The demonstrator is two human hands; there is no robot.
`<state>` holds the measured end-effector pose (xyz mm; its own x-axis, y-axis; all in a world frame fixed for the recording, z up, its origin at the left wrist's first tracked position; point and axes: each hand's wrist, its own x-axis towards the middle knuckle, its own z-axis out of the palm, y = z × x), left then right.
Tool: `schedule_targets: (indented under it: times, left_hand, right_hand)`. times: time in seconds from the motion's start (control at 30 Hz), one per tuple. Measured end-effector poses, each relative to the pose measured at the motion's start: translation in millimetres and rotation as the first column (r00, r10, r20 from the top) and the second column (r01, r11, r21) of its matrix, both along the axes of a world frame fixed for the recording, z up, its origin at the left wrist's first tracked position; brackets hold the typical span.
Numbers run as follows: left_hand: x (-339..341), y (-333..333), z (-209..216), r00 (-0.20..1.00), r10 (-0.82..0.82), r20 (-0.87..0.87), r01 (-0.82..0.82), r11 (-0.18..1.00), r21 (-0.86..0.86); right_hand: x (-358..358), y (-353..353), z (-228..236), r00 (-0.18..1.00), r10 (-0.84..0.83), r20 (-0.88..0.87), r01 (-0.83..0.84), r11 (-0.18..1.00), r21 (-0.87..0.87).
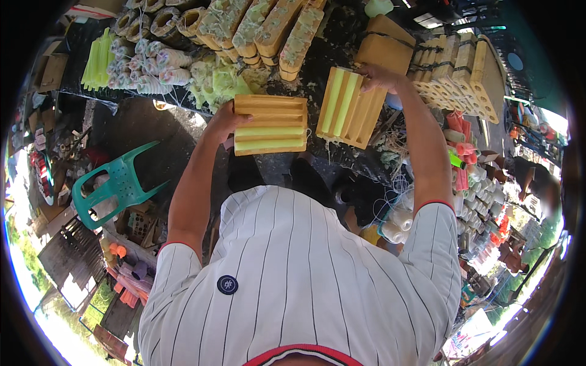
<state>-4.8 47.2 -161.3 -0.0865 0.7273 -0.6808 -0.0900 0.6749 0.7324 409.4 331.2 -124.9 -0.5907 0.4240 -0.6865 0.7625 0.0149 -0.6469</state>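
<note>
My left hand (223, 124) grips the left edge of an orange-tan grooved mold half (274, 105), with the thumb over its face. Two pale yellow-green candle sticks (270, 131) lie in its lower grooves; the upper grooves hold nothing. A matching mold half (364, 116) stands tilted to the right, its upper right corner held by my right hand (379, 79). Two more yellow-green sticks (345, 104) fill its left grooves, and its right grooves are bare. The two halves are apart, grooved faces turned up toward me, over the near edge of the dark table.
Wax-crusted molds bound with black bands (268, 30) stand at the back. Green sticks (97, 61), wrapped bundles (173, 59) and wax scraps (223, 79) lie left. Right are a tan block (384, 46), banded molds (455, 67) and white thread spools (400, 219). A green chair (116, 183) stands left.
</note>
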Motion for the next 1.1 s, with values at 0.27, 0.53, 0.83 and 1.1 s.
schedule_targets:
  times: [0.27,0.53,0.83,1.1]
  left_hand:
    - [-25.1,-6.2,-29.5,0.985,0.156,0.079,-0.16,0.986,0.044]
    - [-33.6,-28.3,-50.1,0.941,0.282,0.186,-0.312,0.937,0.16]
    - [-11.8,6.4,-0.6,0.494,-0.379,-0.783,0.338,0.913,-0.228]
    - [53.3,13.0,1.1,0.188,-0.304,-0.934,0.934,0.348,0.074]
  right_hand:
    - [-52.2,-23.7,-38.5,0.932,0.282,0.226,-0.361,0.722,0.591]
    - [-95.7,-183.7,-41.8,0.976,-0.062,-0.207,0.2,0.628,0.752]
    - [-141.8,-237.6,-55.6,0.856,-0.503,-0.121,0.479,0.68,0.555]
    - [-138.0,-229.3,-74.2,0.421,-0.902,-0.099,0.885,0.432,-0.171]
